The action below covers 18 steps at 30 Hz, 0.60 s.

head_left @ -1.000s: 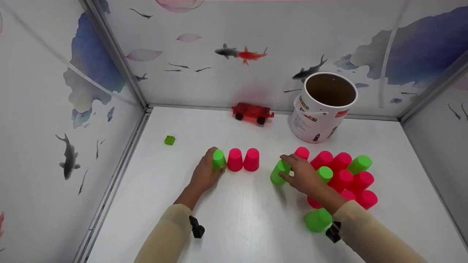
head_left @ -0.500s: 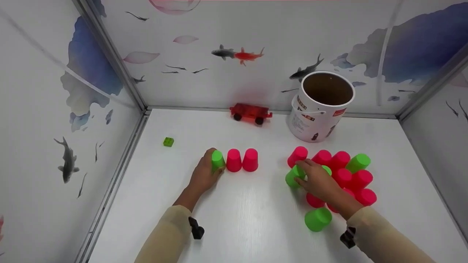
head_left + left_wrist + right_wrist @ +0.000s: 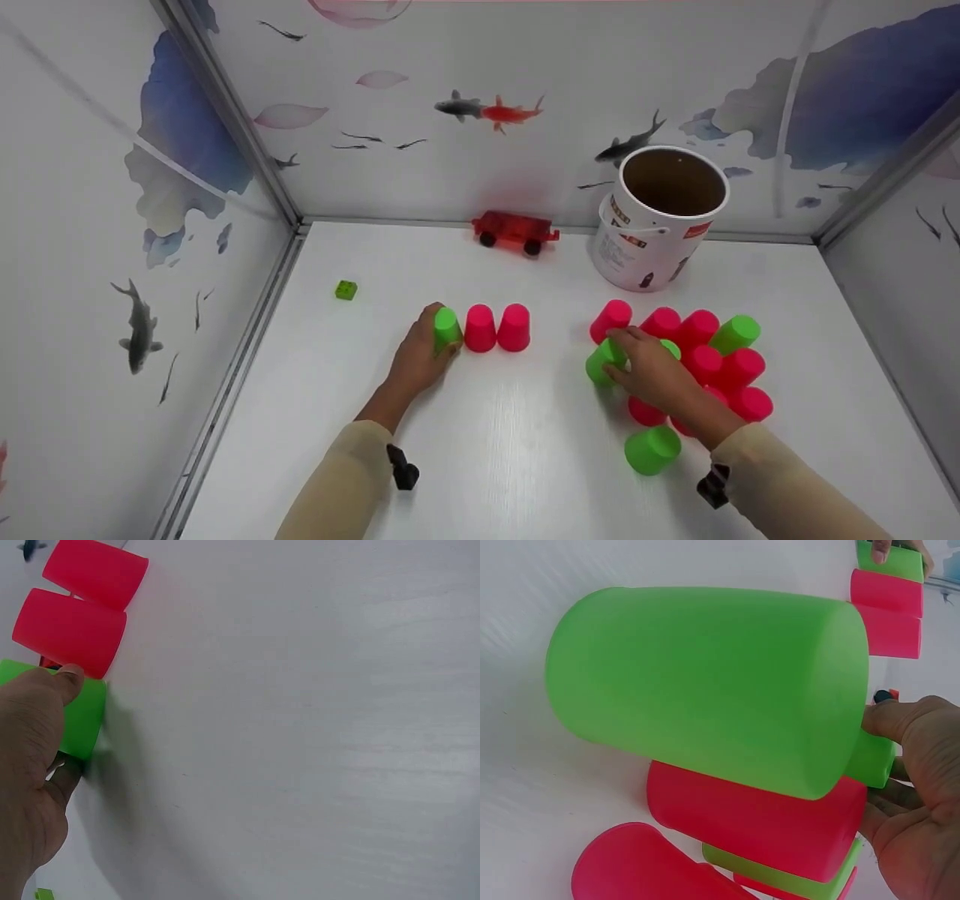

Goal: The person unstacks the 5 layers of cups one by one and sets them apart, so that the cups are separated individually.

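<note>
In the head view my left hand (image 3: pixel 415 356) grips an upturned green cup (image 3: pixel 447 327), thumb on its near side. Two upright pink cups, the nearer one (image 3: pixel 480 328) beside the green cup, continue a row to the right. My right hand (image 3: pixel 649 371) holds another green cup (image 3: pixel 604 363) at the left side of a cluster of pink and green cups. Just behind it stands a pink cup (image 3: pixel 611 321). The right wrist view shows that held cup (image 3: pixel 874 759) partly hidden behind a large foreground green cup (image 3: pixel 705 690). My right forearm and hand cover some of the cluster.
The cluster's pink cups (image 3: pixel 742 367) fill the right side, with a green cup (image 3: pixel 652 450) in front. A white bucket (image 3: pixel 649 251) stands behind them. A red toy wagon (image 3: pixel 514 231) sits by the back wall, and a small green block (image 3: pixel 346 290) lies left.
My right hand has moved right and slightly nearer with its green cup, towards the cluster, then stayed still over the last half second. The left hand keeps its place on its cup.
</note>
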Tool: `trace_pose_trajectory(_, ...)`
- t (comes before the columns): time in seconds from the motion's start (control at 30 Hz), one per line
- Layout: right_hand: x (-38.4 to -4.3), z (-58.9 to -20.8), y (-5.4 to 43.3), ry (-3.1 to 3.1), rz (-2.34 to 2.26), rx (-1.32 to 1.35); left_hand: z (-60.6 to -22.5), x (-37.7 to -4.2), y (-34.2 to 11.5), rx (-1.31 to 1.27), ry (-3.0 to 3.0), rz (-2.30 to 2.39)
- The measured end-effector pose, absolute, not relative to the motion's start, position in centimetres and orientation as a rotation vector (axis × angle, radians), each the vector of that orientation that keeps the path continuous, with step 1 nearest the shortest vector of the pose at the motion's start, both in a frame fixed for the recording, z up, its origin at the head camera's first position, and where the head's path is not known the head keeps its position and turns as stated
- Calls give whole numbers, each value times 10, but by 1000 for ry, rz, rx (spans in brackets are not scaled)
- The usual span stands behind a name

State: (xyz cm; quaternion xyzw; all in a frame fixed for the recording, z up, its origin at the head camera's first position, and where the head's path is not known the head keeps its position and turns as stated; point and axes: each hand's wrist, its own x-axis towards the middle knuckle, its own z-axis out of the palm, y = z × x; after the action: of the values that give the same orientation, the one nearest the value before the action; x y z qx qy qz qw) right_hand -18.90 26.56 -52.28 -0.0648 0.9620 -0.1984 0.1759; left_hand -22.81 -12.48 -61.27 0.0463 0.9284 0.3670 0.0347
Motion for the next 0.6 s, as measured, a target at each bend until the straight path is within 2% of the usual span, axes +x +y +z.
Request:
trace_pose_trajectory(0.27,-191,-508,260,2792,-539,-269,-612,-228,-126,149,2857,1128)
trace_pose_trajectory(0.6,-207,-501,217,2871,-607,-445,-612,-227,-126,150,2845,1138)
